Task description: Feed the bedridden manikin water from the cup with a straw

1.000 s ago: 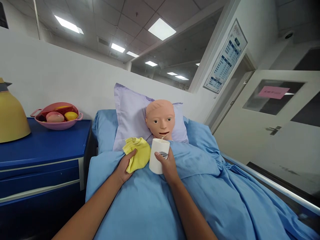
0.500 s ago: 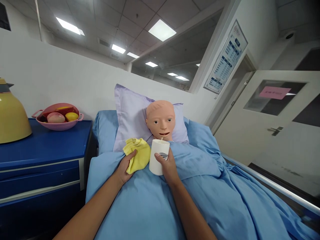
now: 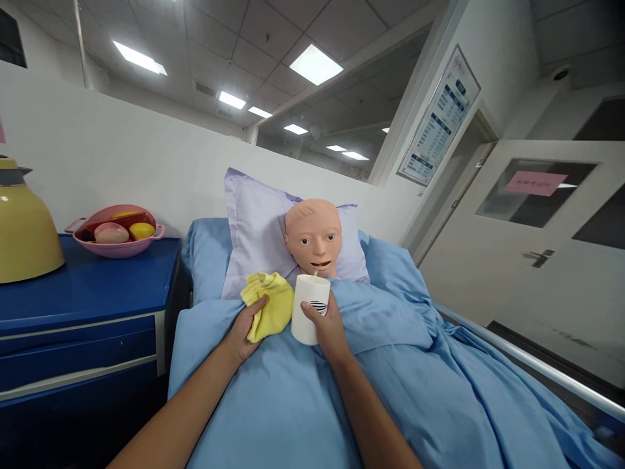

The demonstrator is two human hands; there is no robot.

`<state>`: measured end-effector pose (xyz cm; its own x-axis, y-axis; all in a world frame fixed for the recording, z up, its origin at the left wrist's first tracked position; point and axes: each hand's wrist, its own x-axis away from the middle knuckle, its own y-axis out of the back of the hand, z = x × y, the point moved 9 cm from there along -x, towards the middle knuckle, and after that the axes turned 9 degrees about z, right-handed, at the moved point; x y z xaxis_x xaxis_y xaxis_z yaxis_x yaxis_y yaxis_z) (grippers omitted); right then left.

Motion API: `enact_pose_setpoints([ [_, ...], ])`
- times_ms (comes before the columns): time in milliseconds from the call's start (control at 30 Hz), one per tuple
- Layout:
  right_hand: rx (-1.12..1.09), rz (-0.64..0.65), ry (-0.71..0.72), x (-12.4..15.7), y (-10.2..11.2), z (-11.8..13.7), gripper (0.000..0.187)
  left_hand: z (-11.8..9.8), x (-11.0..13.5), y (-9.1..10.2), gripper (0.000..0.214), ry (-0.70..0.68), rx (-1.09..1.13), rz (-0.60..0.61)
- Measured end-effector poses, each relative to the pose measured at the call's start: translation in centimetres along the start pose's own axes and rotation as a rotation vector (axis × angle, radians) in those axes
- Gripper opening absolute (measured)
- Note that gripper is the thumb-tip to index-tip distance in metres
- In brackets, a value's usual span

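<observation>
A manikin (image 3: 315,231) lies in bed with its head on a lilac pillow (image 3: 251,221) and a blue quilt (image 3: 273,404) over its body. My right hand (image 3: 332,329) is wrapped round a white cup (image 3: 303,319) with a black striped mark, tilted slightly, just below the manikin's chin. From the cup a thin straw (image 3: 316,271) rises close to the manikin's parted lips; whether it touches them I cannot tell. My left hand (image 3: 245,329) grips a folded yellow towel (image 3: 276,309) beside the cup, its thumb on top and its other fingers hidden underneath.
At the left, a blue bedside cabinet (image 3: 122,280) carries a yellow thermos jug (image 3: 27,228) and a pink basket (image 3: 120,249) of fruit. A metal bed rail (image 3: 532,361) runs along the right side. Beyond it stands a pale door (image 3: 551,286).
Both hands keep their hold on the cup and the towel, almost unmoved. The whole view has shifted down slightly in the picture.
</observation>
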<state>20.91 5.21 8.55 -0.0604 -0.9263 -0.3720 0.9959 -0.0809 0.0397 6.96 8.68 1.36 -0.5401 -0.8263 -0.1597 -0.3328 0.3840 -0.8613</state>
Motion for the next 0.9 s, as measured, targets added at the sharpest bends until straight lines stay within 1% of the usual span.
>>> enact_pose_setpoints([
  [400, 0.004, 0.01, 0.03, 0.01, -0.24, 0.33, 0.054, 0.11, 0.05, -0.13, 0.051, 0.011, -0.001, 0.009],
  [533, 0.02, 0.016, 0.028, -0.02, -0.28, 0.32, 0.051, 0.18, 0.07, -0.11, 0.051, 0.022, -0.001, 0.002],
  [900, 0.001, 0.029, 0.02, 0.12, -0.4, 0.53, 0.053, 0.07, 0.16, -0.14, 0.051, 0.011, -0.024, -0.015],
])
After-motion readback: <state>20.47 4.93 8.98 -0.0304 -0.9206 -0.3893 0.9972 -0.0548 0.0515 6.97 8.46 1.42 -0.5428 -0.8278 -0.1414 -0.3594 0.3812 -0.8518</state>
